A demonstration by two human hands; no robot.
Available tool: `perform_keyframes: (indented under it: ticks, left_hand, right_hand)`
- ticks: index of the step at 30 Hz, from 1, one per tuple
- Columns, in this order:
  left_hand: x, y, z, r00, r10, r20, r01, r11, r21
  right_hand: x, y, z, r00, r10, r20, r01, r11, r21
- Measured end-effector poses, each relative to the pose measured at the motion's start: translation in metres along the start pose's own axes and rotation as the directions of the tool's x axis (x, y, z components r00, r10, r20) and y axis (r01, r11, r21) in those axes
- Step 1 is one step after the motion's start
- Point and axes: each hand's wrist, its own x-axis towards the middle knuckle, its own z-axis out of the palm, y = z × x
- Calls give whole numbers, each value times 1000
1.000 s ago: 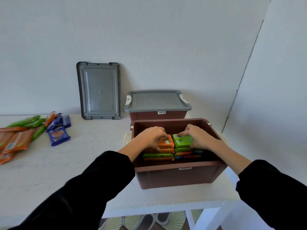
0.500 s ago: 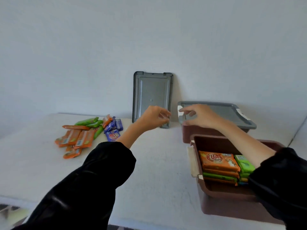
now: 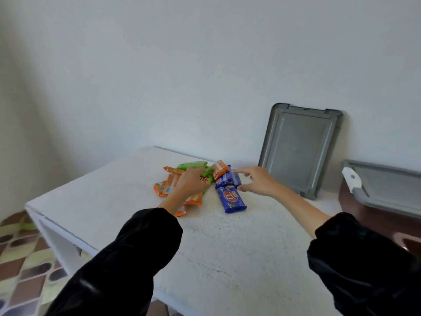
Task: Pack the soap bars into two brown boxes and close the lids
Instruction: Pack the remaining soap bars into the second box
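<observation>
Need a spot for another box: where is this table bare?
Bare: the white table's near half, from the heap of orange, green and blue soap bars to its front edge, and the left corner. Crowded: the back, with the left hand and right hand at the heap, the leaning grey plastic lid and lidded brown box.

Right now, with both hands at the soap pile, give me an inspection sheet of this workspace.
Surface: white rough-textured table.
Job's things: loose pile of orange, green and blue wrapped soap bars; brown plastic box at right with its grey lid on; flat grey plastic lid leaning on the wall.
Clutter: nothing seen.
Hands: left hand rests on the orange and green bars, grip unclear; right hand open, fingertips at the blue bars.
Cables: nothing seen.
Surroundings: plain white wall; patterned tiled floor.
</observation>
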Motion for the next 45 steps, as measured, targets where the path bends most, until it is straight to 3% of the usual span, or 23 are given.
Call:
perform_keyframes:
  ticks: [7, 13, 16, 20, 23, 28, 35, 45]
  left_hand:
    - [22, -40, 48, 975, -218, 43, 213, 972, 100]
    - [42, -32, 62, 973, -231, -15, 227, 940, 257]
    - [41, -29, 70, 984, -178, -20, 176, 942, 285]
    - [30, -24, 82, 999, -1, 45, -10, 971, 240]
    - [27, -24, 76, 998, -30, 56, 16, 971, 237]
    - [26, -24, 71, 995, -52, 87, 23, 954, 299]
    - [24, -10, 49, 994, -17, 105, 1, 989, 147]
    - [-7, 94, 9, 953, 264, 148, -281, 954, 109]
  right_hand:
    - [41, 15, 73, 988, 118, 101, -108, 990, -95]
    - [47, 15, 115, 969, 232, 84, -221, 967, -126]
    - [47, 17, 117, 966, 239, 98, -219, 960, -176]
    - [49, 11, 101, 923, 295, 248, -232, 939, -253]
    - [54, 5, 89, 894, 335, 299, -245, 922, -300]
    - [52, 11, 94, 949, 255, 186, -194, 936, -294]
    - [37, 22, 52, 940, 251, 230, -205, 957, -206]
    - [-45, 49, -85, 972, 231, 44, -215, 948, -234]
